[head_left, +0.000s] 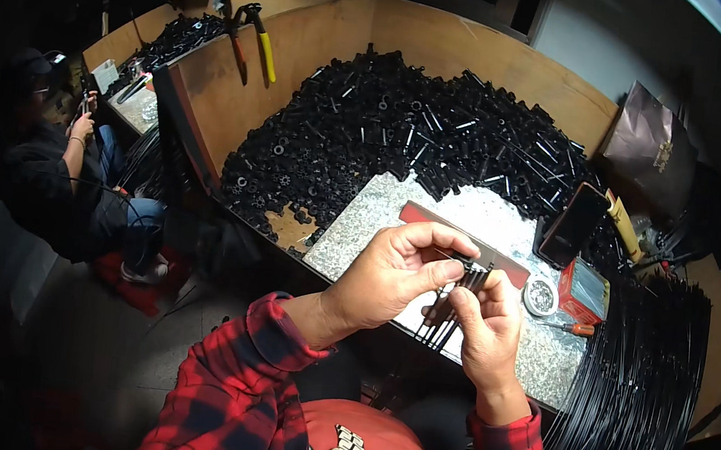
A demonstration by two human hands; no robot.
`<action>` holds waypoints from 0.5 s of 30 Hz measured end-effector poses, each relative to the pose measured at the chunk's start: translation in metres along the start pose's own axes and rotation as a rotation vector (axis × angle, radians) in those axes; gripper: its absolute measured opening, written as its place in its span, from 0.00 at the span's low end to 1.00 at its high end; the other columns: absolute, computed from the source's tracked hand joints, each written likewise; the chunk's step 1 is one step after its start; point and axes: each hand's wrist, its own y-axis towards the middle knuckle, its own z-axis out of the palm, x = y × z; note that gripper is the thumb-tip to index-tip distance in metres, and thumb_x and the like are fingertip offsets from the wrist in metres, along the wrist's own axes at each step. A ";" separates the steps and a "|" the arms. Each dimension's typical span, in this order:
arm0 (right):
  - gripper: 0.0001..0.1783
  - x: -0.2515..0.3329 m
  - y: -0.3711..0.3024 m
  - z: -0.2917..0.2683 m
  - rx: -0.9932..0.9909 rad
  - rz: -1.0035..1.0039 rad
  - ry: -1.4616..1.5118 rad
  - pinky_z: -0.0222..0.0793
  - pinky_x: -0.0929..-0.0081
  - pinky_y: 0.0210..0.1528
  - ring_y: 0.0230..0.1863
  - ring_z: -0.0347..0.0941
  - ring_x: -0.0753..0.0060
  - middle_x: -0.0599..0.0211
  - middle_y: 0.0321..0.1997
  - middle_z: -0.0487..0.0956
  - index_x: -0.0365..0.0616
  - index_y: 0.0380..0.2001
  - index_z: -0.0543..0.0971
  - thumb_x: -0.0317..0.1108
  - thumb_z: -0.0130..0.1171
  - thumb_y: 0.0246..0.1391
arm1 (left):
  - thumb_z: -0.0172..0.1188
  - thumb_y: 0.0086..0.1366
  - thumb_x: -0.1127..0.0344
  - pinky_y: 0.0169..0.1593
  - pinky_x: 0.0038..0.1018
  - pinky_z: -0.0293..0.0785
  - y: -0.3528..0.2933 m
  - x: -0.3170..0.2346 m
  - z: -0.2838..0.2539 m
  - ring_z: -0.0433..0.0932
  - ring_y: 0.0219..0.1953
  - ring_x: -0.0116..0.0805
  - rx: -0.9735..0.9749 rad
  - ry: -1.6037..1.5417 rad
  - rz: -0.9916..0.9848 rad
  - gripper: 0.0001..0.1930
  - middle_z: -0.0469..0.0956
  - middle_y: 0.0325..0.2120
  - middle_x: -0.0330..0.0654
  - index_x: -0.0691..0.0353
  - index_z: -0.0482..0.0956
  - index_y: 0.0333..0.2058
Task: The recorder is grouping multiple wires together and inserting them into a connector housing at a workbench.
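My left hand (386,274) and my right hand (490,329) meet above the near edge of a speckled grey work slab (351,224). Between them is a small bundle of thin black rods (435,333), whose ends hang down below my fingers. Thumb and forefinger of the left hand pinch a small dark part at the top of the bundle. The right hand's fingers are closed round the rods, with its thumb pressed on them. A red bar (510,267) lies on the slab just behind my hands. My fingers partly hide the joint at the top.
Behind the slab rises a large heap of black plastic parts (394,111) inside wooden boards (492,56). To the right are a phone (574,224), a round white tub (540,296), a red box (584,291), a screwdriver (579,328) and many long black rods (639,389). Yellow-handled pliers (266,56) hang at left, beyond which another person (57,176) sits.
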 end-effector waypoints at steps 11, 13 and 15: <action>0.08 0.000 0.008 -0.005 0.113 0.027 0.008 0.74 0.76 0.35 0.30 0.77 0.73 0.61 0.30 0.78 0.37 0.42 0.67 0.28 0.47 0.62 | 0.56 0.59 0.82 0.49 0.23 0.72 0.004 0.003 -0.009 0.75 0.43 0.27 -0.016 -0.117 0.063 0.11 0.76 0.41 0.42 0.66 0.76 0.41; 0.08 -0.001 0.008 -0.005 0.131 0.046 0.010 0.74 0.76 0.36 0.30 0.77 0.73 0.61 0.30 0.78 0.37 0.41 0.67 0.29 0.48 0.62 | 0.56 0.59 0.82 0.50 0.23 0.72 0.004 0.002 -0.010 0.75 0.43 0.27 0.002 -0.085 0.057 0.11 0.76 0.42 0.42 0.66 0.76 0.41; 0.07 0.001 0.008 -0.005 0.134 0.045 0.009 0.74 0.76 0.36 0.31 0.76 0.73 0.62 0.30 0.77 0.37 0.40 0.68 0.29 0.48 0.62 | 0.55 0.60 0.81 0.51 0.24 0.71 0.002 0.000 -0.012 0.75 0.44 0.28 0.022 -0.065 0.050 0.11 0.76 0.43 0.44 0.67 0.76 0.42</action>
